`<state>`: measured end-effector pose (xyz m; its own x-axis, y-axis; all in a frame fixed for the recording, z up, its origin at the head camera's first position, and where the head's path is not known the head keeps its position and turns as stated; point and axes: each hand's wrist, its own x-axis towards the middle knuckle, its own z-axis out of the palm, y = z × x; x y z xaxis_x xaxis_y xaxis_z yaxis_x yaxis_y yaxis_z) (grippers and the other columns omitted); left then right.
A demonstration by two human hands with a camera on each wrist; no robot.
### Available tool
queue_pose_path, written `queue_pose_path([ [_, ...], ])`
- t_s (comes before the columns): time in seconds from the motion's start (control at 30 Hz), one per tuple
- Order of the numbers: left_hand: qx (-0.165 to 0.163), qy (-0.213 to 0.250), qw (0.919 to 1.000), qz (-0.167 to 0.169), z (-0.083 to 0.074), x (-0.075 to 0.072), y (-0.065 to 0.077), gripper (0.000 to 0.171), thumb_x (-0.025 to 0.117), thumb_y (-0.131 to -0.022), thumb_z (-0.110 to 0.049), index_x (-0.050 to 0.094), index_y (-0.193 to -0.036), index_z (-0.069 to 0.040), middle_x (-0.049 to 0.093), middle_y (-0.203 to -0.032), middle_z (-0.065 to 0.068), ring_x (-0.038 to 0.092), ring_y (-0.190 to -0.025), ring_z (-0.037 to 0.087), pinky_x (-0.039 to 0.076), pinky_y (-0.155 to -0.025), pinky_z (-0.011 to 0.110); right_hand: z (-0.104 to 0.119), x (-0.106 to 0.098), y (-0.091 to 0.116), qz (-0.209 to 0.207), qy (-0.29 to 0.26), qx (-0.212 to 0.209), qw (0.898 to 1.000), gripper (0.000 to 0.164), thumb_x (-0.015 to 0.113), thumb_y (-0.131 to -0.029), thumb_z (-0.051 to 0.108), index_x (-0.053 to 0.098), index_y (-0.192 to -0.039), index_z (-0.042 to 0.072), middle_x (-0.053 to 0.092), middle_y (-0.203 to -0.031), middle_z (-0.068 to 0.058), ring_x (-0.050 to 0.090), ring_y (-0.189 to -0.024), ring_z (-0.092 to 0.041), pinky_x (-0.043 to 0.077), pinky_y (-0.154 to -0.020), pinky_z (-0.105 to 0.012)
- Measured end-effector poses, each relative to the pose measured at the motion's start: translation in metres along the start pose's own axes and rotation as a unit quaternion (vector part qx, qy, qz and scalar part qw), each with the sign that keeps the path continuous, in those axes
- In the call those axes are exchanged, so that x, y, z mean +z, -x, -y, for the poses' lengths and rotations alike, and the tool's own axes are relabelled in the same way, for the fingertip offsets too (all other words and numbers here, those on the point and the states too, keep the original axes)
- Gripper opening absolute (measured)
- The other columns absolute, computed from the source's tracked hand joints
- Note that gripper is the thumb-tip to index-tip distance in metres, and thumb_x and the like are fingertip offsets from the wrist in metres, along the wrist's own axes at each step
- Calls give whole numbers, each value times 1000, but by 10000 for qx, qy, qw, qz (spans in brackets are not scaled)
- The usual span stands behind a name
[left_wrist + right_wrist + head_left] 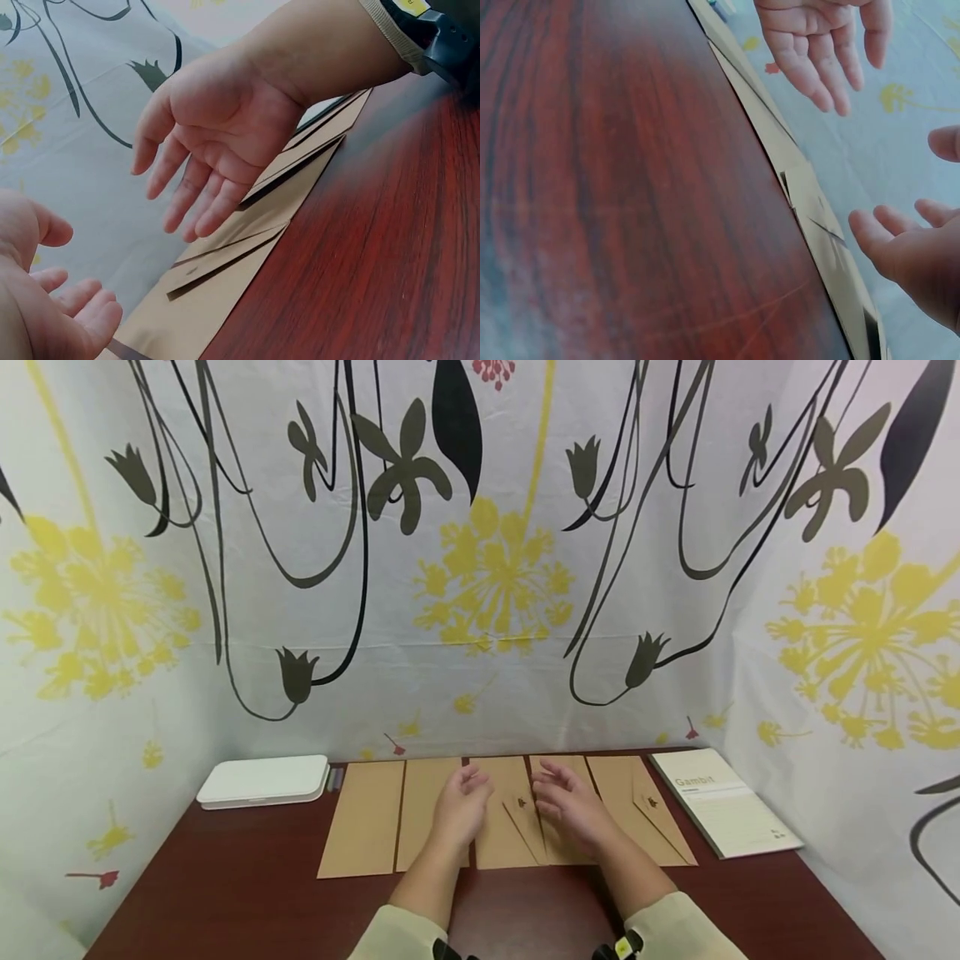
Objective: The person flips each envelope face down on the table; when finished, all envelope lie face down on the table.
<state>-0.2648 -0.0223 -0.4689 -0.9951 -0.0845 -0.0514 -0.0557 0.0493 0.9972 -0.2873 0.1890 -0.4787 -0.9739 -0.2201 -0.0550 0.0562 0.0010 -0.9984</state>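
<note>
Both bare hands hover palm to palm, with a gap between them, over a row of several brown kraft-paper pieces [365, 818] on the dark red table. My left hand [461, 806] has its fingers loosely bent and nothing in them. Opposite it, my right hand [573, 806] is likewise without anything, fingers relaxed and slightly spread. Slanted folded edges and a small dark print show on the middle paper piece [498, 843] and the rightmost one [648, 839]. In the left wrist view the right palm [225, 127] faces the camera above the papers.
At the back left lies a white flat case [262, 781], with small dark sticks [335, 779] beside it. A cream notebook [727, 802] marked "Gambit" lies right of the papers. Flower-printed cloth [480, 710] encloses the table [225, 877] at the back and sides.
</note>
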Motion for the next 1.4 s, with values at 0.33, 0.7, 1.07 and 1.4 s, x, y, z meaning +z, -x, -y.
queue_pose_path([
  [0.33, -66, -363, 9991, 223, 9, -11, 2, 62, 65, -103, -26, 47, -157, -1, 57, -155, 24, 54, -144, 44, 47, -119, 61, -3, 3, 4, 20, -12, 239, 9997, 68, 55, -111, 15, 22, -169, 2, 37, -165, -34, 42, -155, -48, 40, -125, -58],
  [0.7, -54, -402, 9985, 366, 12, -15, 1, 62, 65, -103, -27, 48, -156, 0, 57, -153, 24, 55, -142, 42, 48, -118, 59, -4, 8, 4, -172, 371, 201, 9990, 68, 62, -108, 21, 33, -166, 4, 50, -157, -31, 58, -141, -38, 52, -116, -54],
  [1.07, 24, -501, 9976, 475, 12, -14, 3, 57, 65, -103, -24, 53, -153, 0, 59, -151, 23, 56, -140, 42, 49, -116, 59, 0, 3, 1, -390, -150, 12, 9991, 60, 60, -107, 10, 37, -162, -1, 44, -159, -29, 58, -135, -33, 58, -106, -38],
  [1.4, -90, -455, 9937, 1016, 9, -9, 7, 60, 70, -99, -26, 55, -153, -5, 56, -157, 20, 53, -144, 41, 46, -119, 62, 2, 6, 2, -368, -52, -202, 9991, 55, 63, -104, 2, 47, -157, -1, 53, -161, -23, 60, -137, -28, 56, -99, -20],
])
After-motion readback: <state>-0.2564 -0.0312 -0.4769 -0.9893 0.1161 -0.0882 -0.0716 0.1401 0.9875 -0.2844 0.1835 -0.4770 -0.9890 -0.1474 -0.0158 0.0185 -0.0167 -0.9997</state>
